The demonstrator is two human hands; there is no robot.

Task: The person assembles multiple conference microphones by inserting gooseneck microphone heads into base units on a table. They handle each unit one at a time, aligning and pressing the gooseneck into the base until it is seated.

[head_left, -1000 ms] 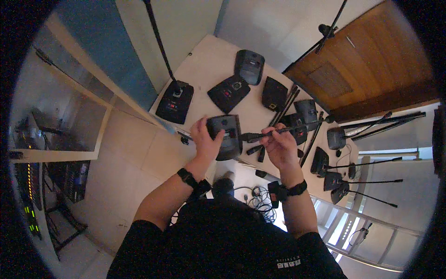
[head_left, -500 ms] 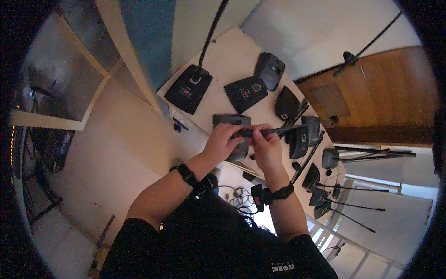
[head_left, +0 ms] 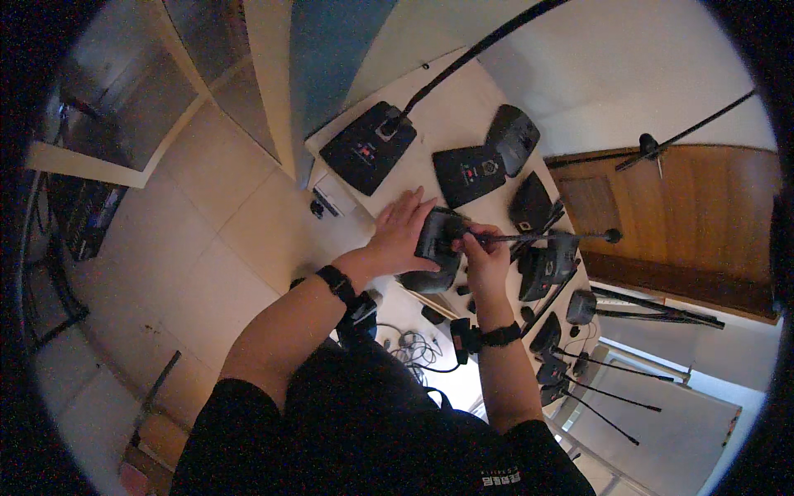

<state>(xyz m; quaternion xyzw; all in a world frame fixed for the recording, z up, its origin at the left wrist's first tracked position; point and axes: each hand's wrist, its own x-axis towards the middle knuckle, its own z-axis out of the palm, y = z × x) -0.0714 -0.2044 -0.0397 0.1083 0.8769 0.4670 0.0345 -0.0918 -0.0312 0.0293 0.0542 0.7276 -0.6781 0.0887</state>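
My left hand [head_left: 399,236] clasps the side of a black microphone base [head_left: 436,234], its fingers stretched along one edge and its thumb at the near side. My right hand [head_left: 488,255] pinches the lower end of a thin black gooseneck microphone [head_left: 550,238] at that base. The gooseneck points right and ends in a small round head. The fingers partly cover the joint, so I cannot tell whether stem and base are connected. Beneath lies another dark base [head_left: 430,281]. Farther off, a base [head_left: 368,149] carries a long gooseneck, beside a base without a stem [head_left: 469,175].
Several more bases and goosenecks crowd the right of the pale tabletop [head_left: 463,83]. A wooden panel [head_left: 695,219] stands beyond it. Coiled cables [head_left: 413,347] lie near my body. Tiled floor [head_left: 223,215] is at the left, with a blue panel [head_left: 331,66] behind.
The stem was held between both hands; now my left hand has moved onto the base, and my right hand brings the gooseneck's end to it. My view has shifted slightly.
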